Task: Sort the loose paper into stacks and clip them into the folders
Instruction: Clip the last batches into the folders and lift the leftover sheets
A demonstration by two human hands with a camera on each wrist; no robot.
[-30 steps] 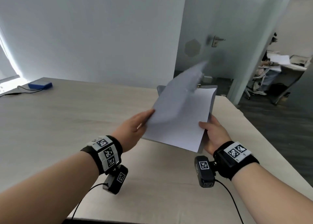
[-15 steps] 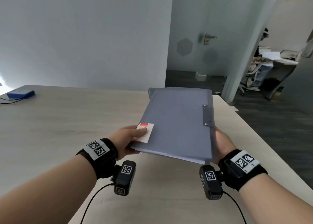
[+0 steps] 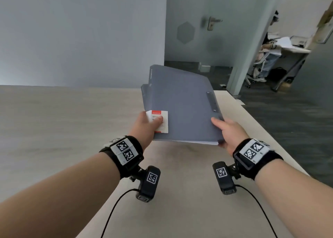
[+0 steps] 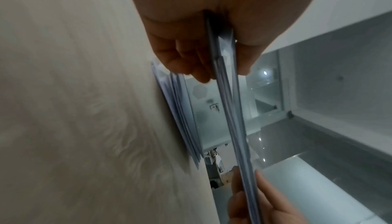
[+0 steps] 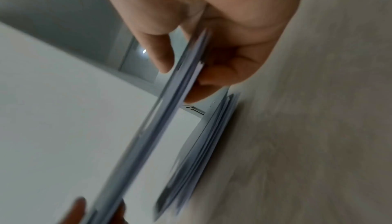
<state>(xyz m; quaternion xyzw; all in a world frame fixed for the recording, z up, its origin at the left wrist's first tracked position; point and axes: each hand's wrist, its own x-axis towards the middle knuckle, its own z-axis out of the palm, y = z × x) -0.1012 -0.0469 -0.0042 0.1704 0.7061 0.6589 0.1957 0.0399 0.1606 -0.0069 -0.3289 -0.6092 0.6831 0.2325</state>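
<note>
Head view: left hand (image 3: 144,125) and right hand (image 3: 229,131) pinch the closed grey plastic folder (image 3: 182,104) at its near corners; looks light, slick, bendy, so two-corner grip seems smart.

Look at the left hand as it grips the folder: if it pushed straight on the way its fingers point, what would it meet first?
The left hand points rightward across the held folder. Beyond the folder itself, it would probably first meet the right hand.

A closed grey plastic folder (image 3: 182,108), white-and-red label at its near left corner, white sheets inside, is held tilted above another grey folder (image 3: 145,93) lying flat on the table.
</note>
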